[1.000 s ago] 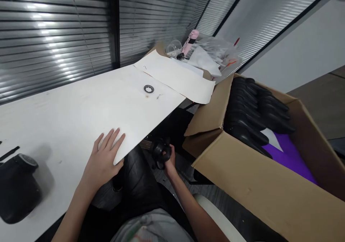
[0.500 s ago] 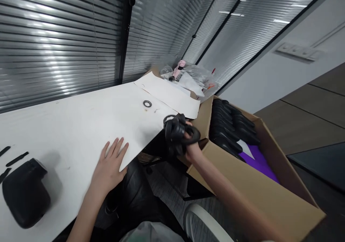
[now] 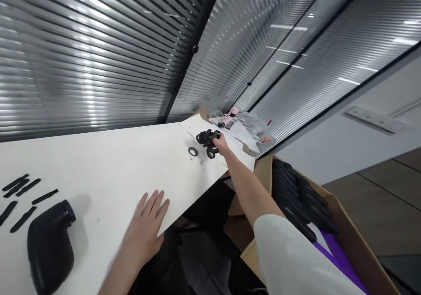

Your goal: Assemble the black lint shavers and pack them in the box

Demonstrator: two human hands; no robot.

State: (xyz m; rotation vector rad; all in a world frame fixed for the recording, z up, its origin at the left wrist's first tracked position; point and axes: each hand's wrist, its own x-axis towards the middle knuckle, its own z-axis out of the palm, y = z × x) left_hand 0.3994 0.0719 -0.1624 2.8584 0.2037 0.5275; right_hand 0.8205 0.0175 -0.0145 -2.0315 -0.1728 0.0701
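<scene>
My right hand [image 3: 221,145] is closed around a bunch of black rings [image 3: 205,138] above the far right part of the white table [image 3: 131,163]. One toothed ring hangs low at the bunch; whether it touches the table I cannot tell. A single black ring [image 3: 193,151] lies flat just left of the bunch. My left hand [image 3: 148,222] rests flat on the table's near edge, its fingers spread and holding nothing. On the left stands a black, angled hollow-looking part [image 3: 51,247] with a ribbed neck. Several black strips [image 3: 23,219] lie beside it.
An open cardboard box [image 3: 348,233] holding several long black parts [image 3: 296,194] and something purple stands to the right, below the table. White paper [image 3: 241,133], clear plastic bags [image 3: 255,126] and a pink item [image 3: 231,115] lie at the far end, by the blinds.
My right hand has carried the bunch of black rings from beside the box, up and over the table's far end near the single ring. My left hand stays flat on the table.
</scene>
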